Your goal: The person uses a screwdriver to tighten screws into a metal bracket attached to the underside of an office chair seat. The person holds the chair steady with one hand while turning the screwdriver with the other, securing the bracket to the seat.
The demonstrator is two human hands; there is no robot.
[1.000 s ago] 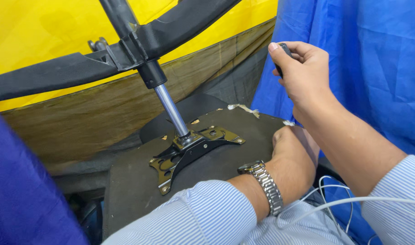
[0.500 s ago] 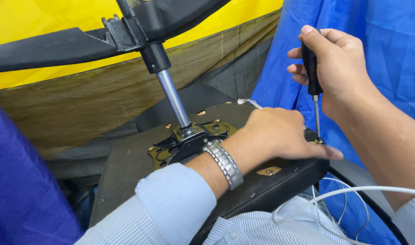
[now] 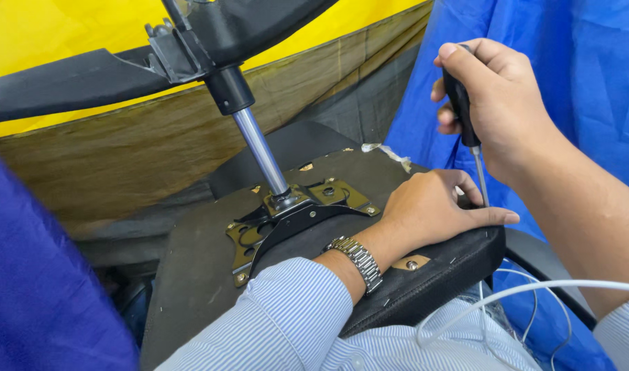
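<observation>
Since a second ago, the left hand (image 3: pixel 431 206) has come to lie flat, fingers spread, on the upturned seat (image 3: pixel 197 275) beside the bracket (image 3: pixel 301 209). Right hand (image 3: pixel 497 103) grips a screwdriver (image 3: pixel 466 130) upright, tip hidden behind the left fingers.

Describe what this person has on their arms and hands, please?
Both hands are bare, with no gloves. The left hand has a silver metal link wristwatch on the wrist, above a light blue and white finely striped shirt sleeve. The right hand shows a bare forearm, with the same striped sleeve pushed up near the elbow.
</observation>
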